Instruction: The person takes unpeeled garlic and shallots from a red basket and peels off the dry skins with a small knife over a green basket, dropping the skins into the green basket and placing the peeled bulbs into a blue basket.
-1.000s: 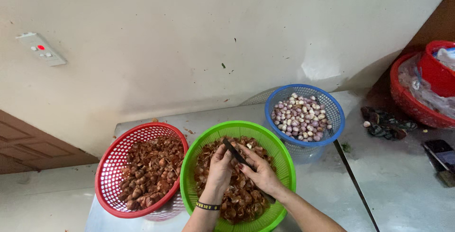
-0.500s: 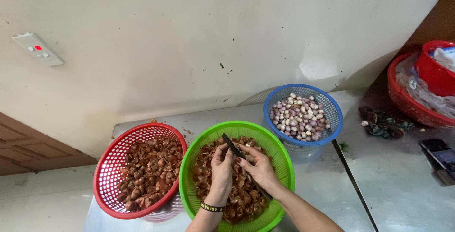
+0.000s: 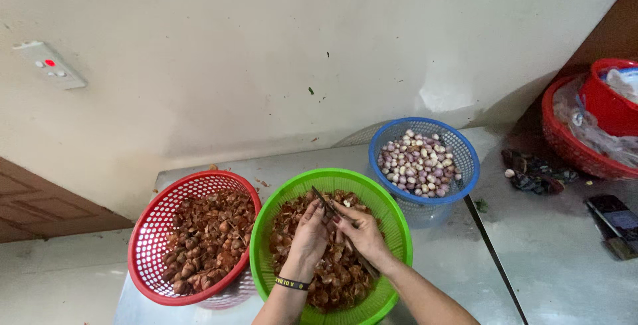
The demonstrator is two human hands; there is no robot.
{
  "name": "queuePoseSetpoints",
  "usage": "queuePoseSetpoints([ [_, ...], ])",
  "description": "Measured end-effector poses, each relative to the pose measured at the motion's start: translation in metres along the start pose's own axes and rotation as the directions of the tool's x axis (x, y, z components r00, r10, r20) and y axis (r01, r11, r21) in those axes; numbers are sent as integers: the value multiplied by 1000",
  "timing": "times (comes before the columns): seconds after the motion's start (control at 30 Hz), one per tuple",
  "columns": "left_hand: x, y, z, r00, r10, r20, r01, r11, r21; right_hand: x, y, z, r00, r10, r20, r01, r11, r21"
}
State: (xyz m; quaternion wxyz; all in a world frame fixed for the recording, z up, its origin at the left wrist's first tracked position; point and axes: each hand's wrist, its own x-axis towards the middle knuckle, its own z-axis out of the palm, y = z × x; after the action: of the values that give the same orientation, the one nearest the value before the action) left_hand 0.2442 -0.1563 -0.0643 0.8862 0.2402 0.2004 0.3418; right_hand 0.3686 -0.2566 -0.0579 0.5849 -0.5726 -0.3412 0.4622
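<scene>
Together, both hands work over the green basket (image 3: 392, 218) of brown peelings, left hand (image 3: 309, 235) pinching a small shallot (image 3: 346, 203), right hand (image 3: 362, 232) clamped on a dark knife (image 3: 327, 204), between the red basket (image 3: 149, 232) of skins and the blue basket (image 3: 465, 159) of peeled bulbs.

Our left hand (image 3: 311, 232) and right hand (image 3: 362, 232) meet close together, forearms angling in from below, fingers curled; a dark band circles our left wrist.
</scene>
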Motion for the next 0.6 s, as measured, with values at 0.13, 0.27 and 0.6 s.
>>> queuePoseSetpoints([
  [0.13,1,5,-4,999,45,-16,-44,998,52,-5,-10,-3,999,5,48,3,987,-160],
  [0.27,0,2,-3,991,133,-4,-132,987,93,-12,-29,4,998,56,11,-53,980,-194],
  [0.6,-5,-10,6,972,231,-33,-220,956,195,2,-12,-2,995,-72,-65,66,993,-94],
])
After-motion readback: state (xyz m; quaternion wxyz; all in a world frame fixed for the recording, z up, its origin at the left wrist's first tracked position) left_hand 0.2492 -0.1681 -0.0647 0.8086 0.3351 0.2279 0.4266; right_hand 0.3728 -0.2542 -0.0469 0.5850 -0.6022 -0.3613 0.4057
